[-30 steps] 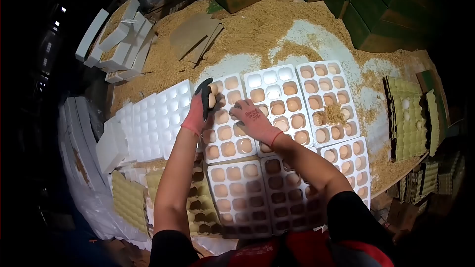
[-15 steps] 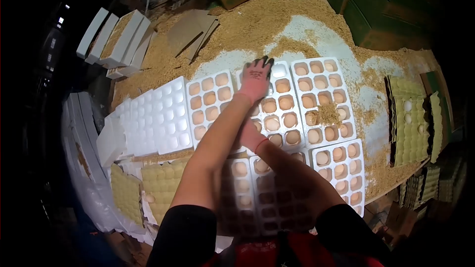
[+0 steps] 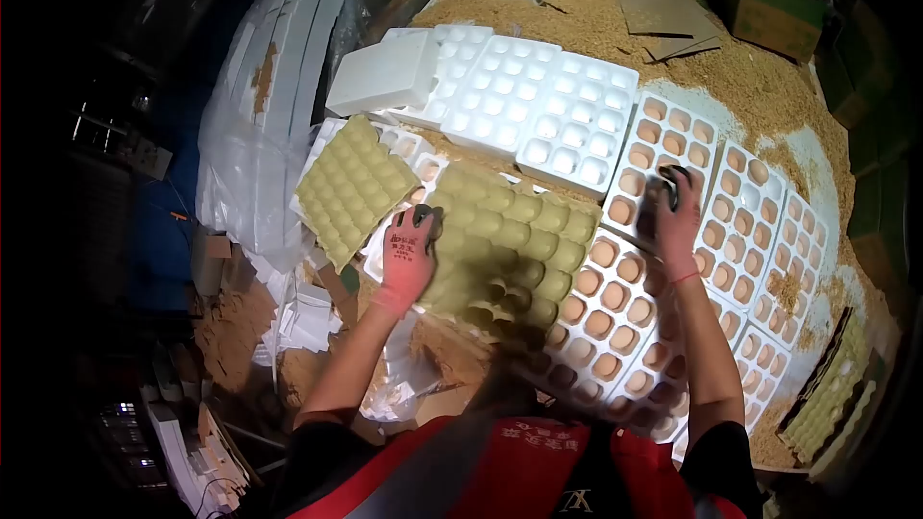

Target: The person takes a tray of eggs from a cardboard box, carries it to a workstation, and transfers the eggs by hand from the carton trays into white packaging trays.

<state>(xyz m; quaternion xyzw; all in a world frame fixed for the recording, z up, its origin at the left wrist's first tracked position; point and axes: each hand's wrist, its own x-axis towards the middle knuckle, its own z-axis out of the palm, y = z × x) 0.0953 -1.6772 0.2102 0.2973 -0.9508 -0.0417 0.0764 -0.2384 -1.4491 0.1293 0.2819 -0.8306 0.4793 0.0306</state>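
My left hand [image 3: 408, 248], in a pink glove with dark fingertips, grips the left edge of a yellow-green pulp egg tray [image 3: 500, 245]. This tray lies bumpy side up over white foam trays. My right hand [image 3: 679, 216], gloved alike, is over a white foam tray [image 3: 663, 163] that holds brown eggs [image 3: 673, 142]. Its fingers are curled; whatever is under them is hidden. More eggs [image 3: 611, 297] sit in the foam tray beside the pulp tray's right edge. A second pulp tray [image 3: 354, 190] lies tilted left of the first.
White foam trays [image 3: 579, 123] without visible eggs line the back, with a white foam block [image 3: 383, 72] beside them. Sawdust [image 3: 586, 14] covers the far table. Plastic-wrapped foam sheets [image 3: 274, 115] stand left. Cardboard pieces [image 3: 663, 12] and a green box [image 3: 777, 14] lie behind; pulp trays [image 3: 832, 389] stand right.
The view has swung left. My hands, earlier together over a foam tray of eggs, are now apart: the left at the pulp tray's edge, the right over another egg-filled foam tray.
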